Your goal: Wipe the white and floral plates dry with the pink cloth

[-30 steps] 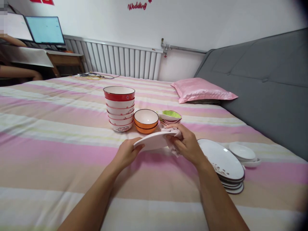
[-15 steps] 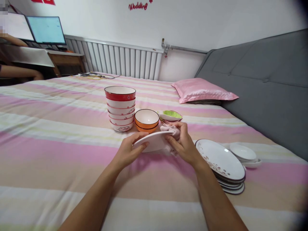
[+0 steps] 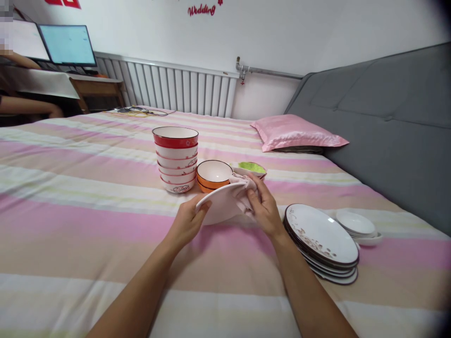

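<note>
A white plate (image 3: 220, 206) is held tilted above the bed, its pale side turned towards me. My left hand (image 3: 188, 219) grips its left edge, thumb on the near side. At the right edge my right hand (image 3: 263, 206) is closed around a light pink cloth (image 3: 244, 199) that is pressed on the rim. Behind the plate stand two stacked orange bowls (image 3: 214, 172) and a tall stack of red and white bowls (image 3: 176, 159). Green and white leaf-shaped dishes (image 3: 252, 168) lie just beyond my right hand, partly hidden by it.
To the right sit a stack of flower-patterned plates (image 3: 322, 234) and several small white dishes (image 3: 355, 223). A pink pillow (image 3: 299, 131) rests by the grey headboard (image 3: 380, 98). Cables (image 3: 141, 111) lie at the bed's far edge; a person's arm (image 3: 21, 60) shows at a desk with monitors.
The plate has tipped up more, showing more of its near face. My right hand and the cloth have moved up and slightly left along the rim. My left hand keeps its hold.
</note>
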{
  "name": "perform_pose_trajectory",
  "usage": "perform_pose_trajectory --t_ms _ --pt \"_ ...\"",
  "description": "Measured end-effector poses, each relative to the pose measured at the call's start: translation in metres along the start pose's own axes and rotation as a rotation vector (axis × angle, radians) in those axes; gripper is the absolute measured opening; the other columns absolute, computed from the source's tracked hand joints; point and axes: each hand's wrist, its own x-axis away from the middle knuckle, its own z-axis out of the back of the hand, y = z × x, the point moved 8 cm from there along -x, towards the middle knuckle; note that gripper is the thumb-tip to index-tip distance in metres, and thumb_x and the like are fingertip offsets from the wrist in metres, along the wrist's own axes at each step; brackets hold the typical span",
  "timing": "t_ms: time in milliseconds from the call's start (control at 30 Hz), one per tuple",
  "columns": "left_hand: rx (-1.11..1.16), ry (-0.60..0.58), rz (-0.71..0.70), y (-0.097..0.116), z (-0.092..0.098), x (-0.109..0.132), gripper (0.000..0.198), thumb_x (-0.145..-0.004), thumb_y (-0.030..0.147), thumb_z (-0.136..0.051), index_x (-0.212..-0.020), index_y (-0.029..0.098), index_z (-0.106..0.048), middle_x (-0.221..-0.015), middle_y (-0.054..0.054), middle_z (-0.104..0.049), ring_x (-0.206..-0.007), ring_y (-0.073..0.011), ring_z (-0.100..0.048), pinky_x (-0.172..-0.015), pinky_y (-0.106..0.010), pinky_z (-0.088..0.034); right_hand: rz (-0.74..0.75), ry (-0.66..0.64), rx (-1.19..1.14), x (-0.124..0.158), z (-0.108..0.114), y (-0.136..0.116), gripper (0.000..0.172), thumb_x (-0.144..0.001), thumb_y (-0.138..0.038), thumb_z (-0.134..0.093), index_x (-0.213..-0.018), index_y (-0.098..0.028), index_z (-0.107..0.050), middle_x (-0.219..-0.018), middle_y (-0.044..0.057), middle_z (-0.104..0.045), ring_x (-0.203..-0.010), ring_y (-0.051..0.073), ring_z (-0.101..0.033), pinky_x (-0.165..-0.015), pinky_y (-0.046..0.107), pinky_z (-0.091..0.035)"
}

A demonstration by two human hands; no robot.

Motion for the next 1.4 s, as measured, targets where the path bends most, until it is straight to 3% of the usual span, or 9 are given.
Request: perform_pose_trajectory --t_ms 100,300,467,600,867,967,1133,1400 --pt "-0.001 -0.002 0.002 -0.001 0.0 0.0 0.031 -0.089 0.039 -0.043 -0.092 0.016 -0.063 -0.076 -0.002 -0.063 -0.067 -0.0155 -0.055 -0.059 -0.024 -0.042 -0.02 0.028 -0.013 0.001 0.001 0.0 0.044 -0.091 -0.038 -0.046 -0.134 -0.034 -0.042 -0.134 0.002 -0.051 -0.119 0.019 -0.05 -0.096 0.036 -0.045" --pt "-0.001 -0.029 -0.006 0.004 -0.002 0.0 0.031 -0.089 0.037 -0.042 -0.1 0.017 -0.063 -0.083 -0.003 -0.065 -0.074 -0.0161 -0.055 -0.065 -0.025 -0.043 -0.011 -0.031 0.049 0.0 0.002 -0.002 0.031 -0.09 -0.036 -0.048 -0.118 -0.024 -0.052 -0.118 0.007 -0.058 -0.103 0.022 -0.056 -0.08 0.035 -0.051" --pt "0.009 -0.08 -0.06 0.011 -0.006 0.0 0.029 -0.09 0.033 -0.04 -0.098 0.017 -0.063 -0.084 -0.002 -0.065 -0.074 -0.0151 -0.054 -0.067 -0.023 -0.042 -0.062 -0.114 0.049 -0.002 0.004 0.002 0.027 -0.084 -0.035 -0.057 -0.108 -0.022 -0.056 -0.107 0.005 -0.063 -0.099 0.022 -0.058 -0.082 0.033 -0.048" --pt "0.024 -0.1 -0.074 0.012 -0.008 0.001 0.027 -0.091 0.031 -0.04 -0.097 0.017 -0.062 -0.082 -0.002 -0.063 -0.073 -0.0144 -0.053 -0.067 -0.023 -0.041 -0.061 -0.13 -0.004 -0.003 0.005 0.004 0.031 -0.082 -0.037 -0.059 -0.11 -0.023 -0.057 -0.11 0.005 -0.064 -0.1 0.021 -0.058 -0.086 0.033 -0.046" --pt "0.009 -0.125 -0.093 0.015 -0.006 0.001 0.027 -0.091 0.028 -0.041 -0.103 0.017 -0.062 -0.087 -0.002 -0.066 -0.076 -0.0145 -0.056 -0.07 -0.023 -0.042 0.043 -0.144 0.006 -0.002 0.003 -0.008 0.029 -0.086 -0.037 -0.057 -0.112 -0.025 -0.059 -0.11 0.005 -0.064 -0.104 0.022 -0.058 -0.09 0.036 -0.045" --pt "0.019 -0.15 -0.122 0.02 -0.008 0.002 0.03 -0.092 0.028 -0.04 -0.112 0.02 -0.061 -0.1 -0.003 -0.068 -0.085 -0.0156 -0.06 -0.075 -0.024 -0.044 0.147 -0.159 0.073 0.0 0.002 -0.023 0.028 -0.087 -0.035 -0.056 -0.113 -0.026 -0.058 -0.11 0.005 -0.063 -0.103 0.021 -0.058 -0.089 0.036 -0.046" --pt "0.035 -0.18 -0.163 0.024 -0.012 0.004 0.033 -0.092 0.025 -0.039 -0.119 0.023 -0.058 -0.115 -0.004 -0.065 -0.102 -0.0173 -0.059 -0.087 -0.026 -0.044 0.356 -0.192 0.25 0.003 -0.004 -0.051 0.027 -0.088 -0.029 -0.054 -0.115 -0.025 -0.057 -0.11 0.005 -0.062 -0.104 0.02 -0.056 -0.091 0.035 -0.044" --pt "0.009 -0.192 -0.17 0.026 -0.017 0.007 0.029 -0.09 0.018 -0.04 -0.113 0.022 -0.058 -0.113 -0.003 -0.065 -0.098 -0.0153 -0.059 -0.083 -0.024 -0.043 0.485 -0.168 0.588 0.014 -0.02 -0.07 0.024 -0.09 -0.028 -0.051 -0.112 -0.021 -0.058 -0.107 0.007 -0.064 -0.097 0.021 -0.055 -0.083 0.036 -0.042"
